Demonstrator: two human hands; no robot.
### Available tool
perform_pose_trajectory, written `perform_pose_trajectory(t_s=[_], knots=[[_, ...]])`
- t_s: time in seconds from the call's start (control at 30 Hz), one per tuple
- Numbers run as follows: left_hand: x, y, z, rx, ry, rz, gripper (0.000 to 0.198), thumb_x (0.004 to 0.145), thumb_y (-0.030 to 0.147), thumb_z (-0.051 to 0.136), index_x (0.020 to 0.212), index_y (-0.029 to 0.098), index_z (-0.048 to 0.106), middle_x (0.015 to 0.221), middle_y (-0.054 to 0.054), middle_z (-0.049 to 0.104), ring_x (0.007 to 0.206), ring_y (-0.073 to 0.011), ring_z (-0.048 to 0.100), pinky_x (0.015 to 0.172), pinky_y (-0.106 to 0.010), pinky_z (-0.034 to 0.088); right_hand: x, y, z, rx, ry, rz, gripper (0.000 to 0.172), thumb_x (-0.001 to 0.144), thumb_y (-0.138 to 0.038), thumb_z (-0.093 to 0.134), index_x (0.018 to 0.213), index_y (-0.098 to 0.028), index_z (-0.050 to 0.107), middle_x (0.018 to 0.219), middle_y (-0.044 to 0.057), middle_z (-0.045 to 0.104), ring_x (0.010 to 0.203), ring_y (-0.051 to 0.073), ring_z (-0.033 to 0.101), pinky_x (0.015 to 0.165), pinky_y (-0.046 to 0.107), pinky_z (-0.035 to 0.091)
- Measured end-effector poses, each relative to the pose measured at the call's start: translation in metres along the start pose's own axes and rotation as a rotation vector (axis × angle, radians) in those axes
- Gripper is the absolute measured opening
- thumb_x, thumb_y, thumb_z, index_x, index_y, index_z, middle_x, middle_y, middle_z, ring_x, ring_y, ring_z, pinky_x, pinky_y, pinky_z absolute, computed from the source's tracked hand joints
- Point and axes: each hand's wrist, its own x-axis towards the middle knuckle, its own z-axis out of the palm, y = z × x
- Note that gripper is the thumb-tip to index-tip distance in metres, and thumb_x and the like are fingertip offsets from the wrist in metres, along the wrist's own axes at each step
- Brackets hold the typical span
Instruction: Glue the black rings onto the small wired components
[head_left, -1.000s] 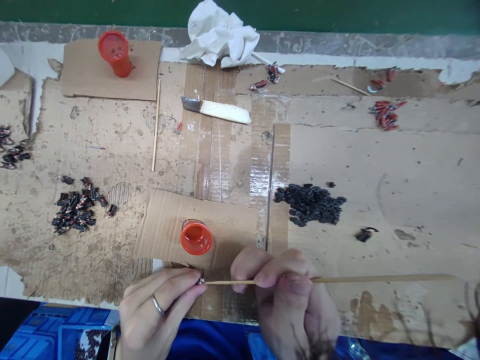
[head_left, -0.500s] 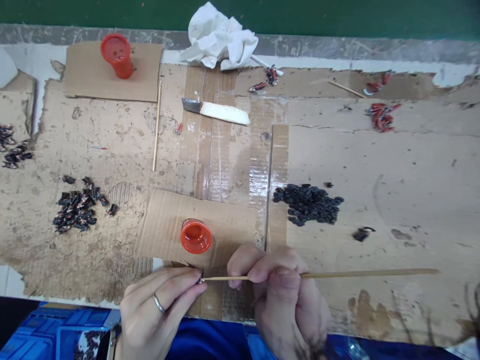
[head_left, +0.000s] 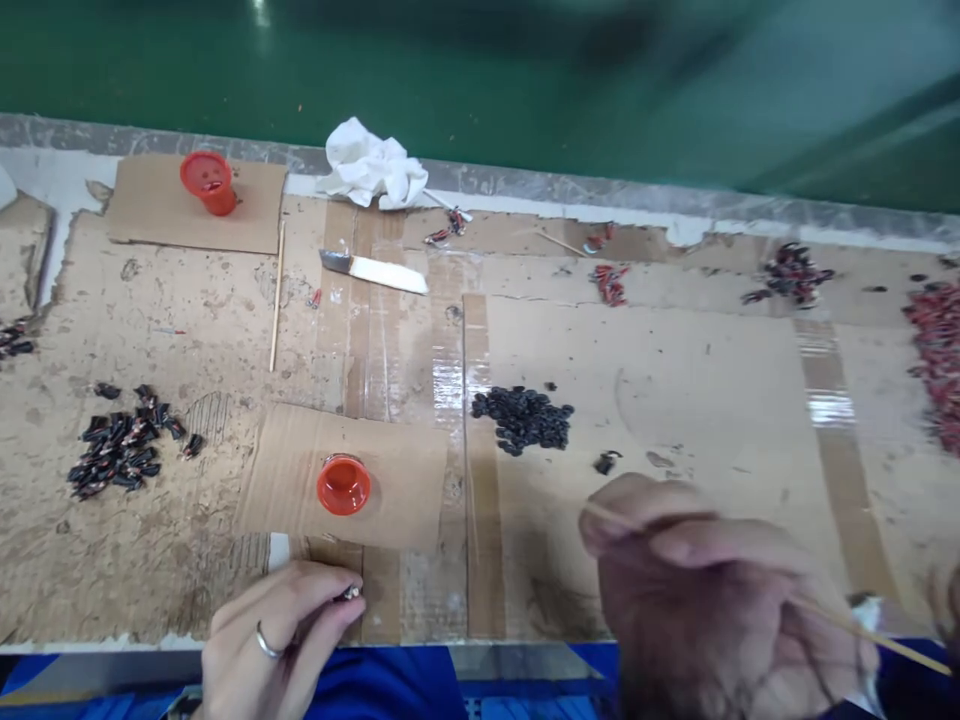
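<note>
At the table's front edge my left hand (head_left: 281, 635), with a ring on one finger, pinches a small dark part (head_left: 351, 593) between thumb and fingertips. Most of that part is hidden. My right hand (head_left: 697, 590), blurred, is closed around a thin wooden stick (head_left: 896, 645) and hovers at the lower right. The stick's near end pokes out by the index finger. An open red cup (head_left: 343, 486) of liquid stands on a cardboard piece just beyond my left hand. Small black rings (head_left: 525, 420) lie heaped between the hands, farther back, with one loose black piece (head_left: 607, 461) near my right hand.
Black parts (head_left: 124, 440) are piled at left. A second red cup (head_left: 210, 183), a wooden stick (head_left: 277, 300), a knife (head_left: 375, 272) with a wrapped handle and crumpled white tissue (head_left: 371, 165) lie at the back. Red parts (head_left: 937, 360) are heaped at far right.
My right hand has drawn away to the right with the stick, off the part in my left hand. The view has shifted right and up. My left hand keeps its pinch.
</note>
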Motion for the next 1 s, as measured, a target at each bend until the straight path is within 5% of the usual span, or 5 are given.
perform_pose_trajectory(t_s=[0.1, 0.2, 0.57, 0.87, 1.0], knots=[[-0.006, -0.002, 0.004, 0.021, 0.056, 0.022, 0.026, 0.102, 0.021, 0.057, 0.110, 0.033, 0.079, 0.088, 0.004, 0.090, 0.063, -0.0183, 0.082, 0.065, -0.024, 0.072, 0.028, -0.001, -0.001, -0.266, -0.111, -0.215, 0.032, 0.113, -0.037, 0.045, 0.113, -0.030, 0.076, 0.100, 0.012, 0.081, 0.072, 0.025, 0.074, 0.054, 0.040, 0.057], [-0.007, -0.005, 0.008, 0.012, 0.062, 0.070, 0.031, 0.102, 0.019, 0.056, 0.116, 0.032, 0.079, 0.093, 0.002, 0.090, 0.068, -0.0194, 0.084, 0.068, -0.025, 0.073, 0.046, -0.004, 0.008, -0.519, -0.269, -0.338, 0.013, 0.104, -0.018, 0.065, 0.105, -0.028, 0.074, 0.096, 0.007, 0.081, 0.081, 0.023, 0.077, 0.068, 0.039, 0.062], [0.000, -0.007, 0.009, -0.090, 0.013, 0.123, 0.022, 0.107, 0.023, 0.053, 0.115, 0.023, 0.074, 0.088, -0.001, 0.089, 0.073, -0.0166, 0.085, 0.074, -0.019, 0.070, 0.054, 0.015, 0.018, -0.728, -0.471, -0.531, 0.025, 0.097, 0.001, 0.066, 0.096, -0.024, 0.065, 0.100, 0.005, 0.081, 0.091, 0.022, 0.067, 0.079, 0.035, 0.062], [0.012, 0.004, 0.008, -0.089, 0.044, 0.072, 0.014, 0.105, 0.027, 0.058, 0.104, 0.027, 0.072, 0.079, 0.004, 0.087, 0.062, -0.0135, 0.082, 0.062, -0.015, 0.066, 0.046, -0.001, 0.018, -0.572, -0.405, -0.411, 0.018, 0.095, -0.004, 0.071, 0.094, -0.022, 0.067, 0.091, 0.004, 0.079, 0.082, 0.017, 0.078, 0.072, 0.026, 0.064], [0.016, 0.014, 0.014, -0.111, 0.072, 0.020, 0.009, 0.102, 0.026, 0.064, 0.104, 0.026, 0.073, 0.081, 0.004, 0.088, 0.064, -0.0139, 0.083, 0.059, -0.016, 0.066, 0.022, -0.023, 0.038, -0.314, -0.337, -0.196, 0.023, 0.096, -0.012, 0.073, 0.085, -0.025, 0.058, 0.078, 0.001, 0.076, 0.072, 0.016, 0.079, 0.063, 0.020, 0.067]])
